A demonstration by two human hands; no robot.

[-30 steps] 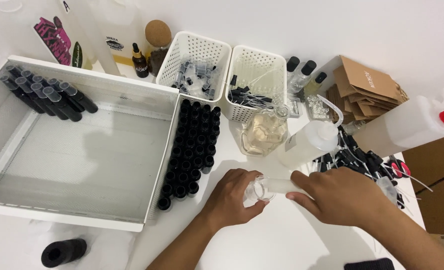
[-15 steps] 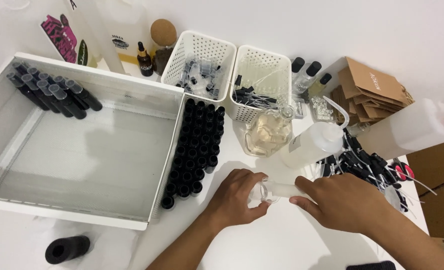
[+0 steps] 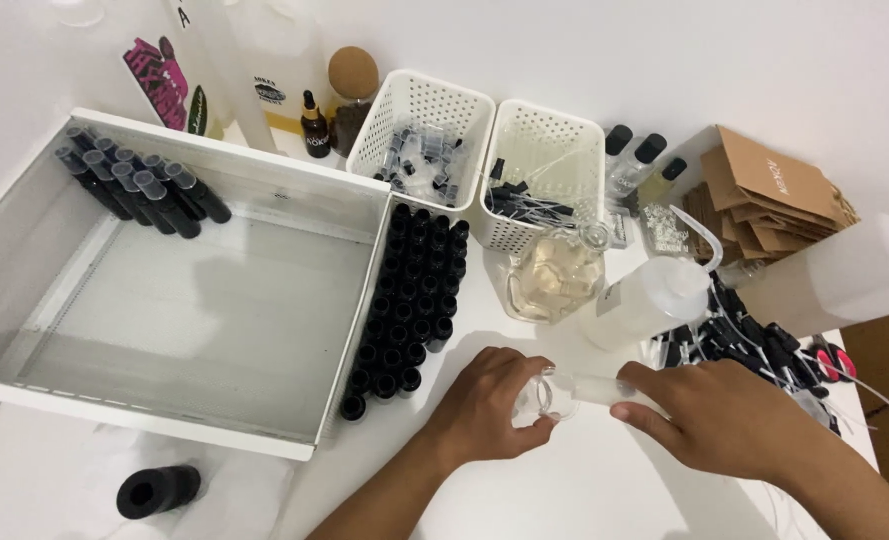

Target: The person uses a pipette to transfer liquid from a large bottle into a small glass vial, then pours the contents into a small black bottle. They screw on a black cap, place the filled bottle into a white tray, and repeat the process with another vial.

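At the lower middle of the white surface (image 3: 585,490), our left hand (image 3: 490,405) grasps a small clear glass (image 3: 542,395) by its rim, the fingers curled around it. Our right hand (image 3: 720,415) is at 3 o'clock from it, and it grips a clear tube (image 3: 597,388) that lies almost flat, with its end touching the mouth of the glass. Both things are low over the surface, between our two hands.

At 12 o'clock from the glass stands a faceted glass flask (image 3: 553,278) with pale yellow liquid. Just beside it, at 1 o'clock, leans a white squeeze bottle (image 3: 650,297) with a bent spout. At 2 o'clock, behind the right hand, lies a heap of black spray pumps (image 3: 745,330), and farther back we see brown paper bags (image 3: 770,195).

At 10 o'clock from the left hand, small black vials (image 3: 410,295) stand in tight rows against the side of a large white tray (image 3: 295,195). In the far corner of this tray lie several black tubes with clear caps (image 3: 140,190). Two white perforated baskets (image 3: 545,145) stand side by side at 12 o'clock, far from us. At 8 o'clock lies a black foam cylinder (image 3: 158,490).
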